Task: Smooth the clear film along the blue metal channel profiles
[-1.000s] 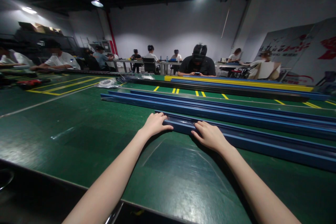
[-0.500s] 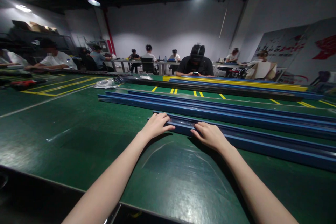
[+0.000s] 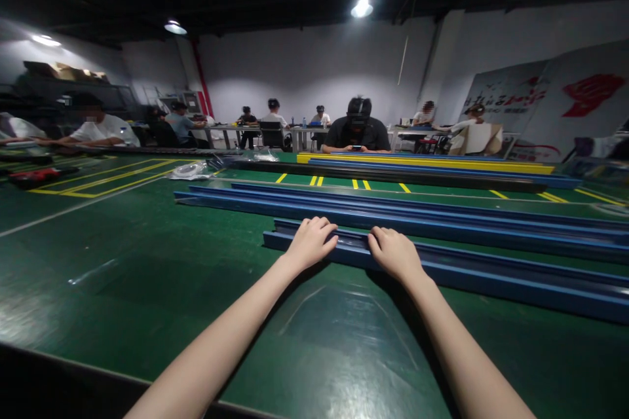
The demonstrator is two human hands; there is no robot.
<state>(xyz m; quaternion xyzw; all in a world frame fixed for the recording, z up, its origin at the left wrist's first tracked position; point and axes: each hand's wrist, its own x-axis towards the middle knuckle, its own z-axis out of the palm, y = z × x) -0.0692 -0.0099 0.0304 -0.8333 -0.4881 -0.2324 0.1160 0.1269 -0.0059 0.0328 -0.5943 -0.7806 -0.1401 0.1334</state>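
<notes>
**Head view: change.** The left hand [image 3: 312, 242] and right hand [image 3: 396, 252] now lie closer together than a second ago. The blunt left end of the nearest blue rail [image 3: 491, 275], which then sat at the left hand's fingertips, now projects well past that hand to its left. Measured against the farther blue rails [image 3: 295, 204] beyond the hands, that end has also crept left. Judgement: the rail is being slid along its own length, and not lifted or turned, since it is flat on the tabletop [image 3: 147, 262] in every picture.

**Head view: hands.** Both hands lie palm-down on the rail, with the fingers held together and bent over its upper lip. Whether the thumbs close underneath cannot be told.

**Head view: position and axis.** The rail lies directly under both hands, on the green tabletop.
- Its long axis runs left to right across the person's front, parallel to the farther blue rails.
- The free end points to the left of the left hand.
- The other end passes right of the right hand and runs out of the picture.
- It appears to be a channel section lying open side up.

**Head view: surroundings.** Beyond the hands lie a yellow rail [image 3: 417, 162] and a seated person in dark clothing [image 3: 358, 134]. A clear plastic bag [image 3: 189, 170] lies far beyond the left hand.
</notes>
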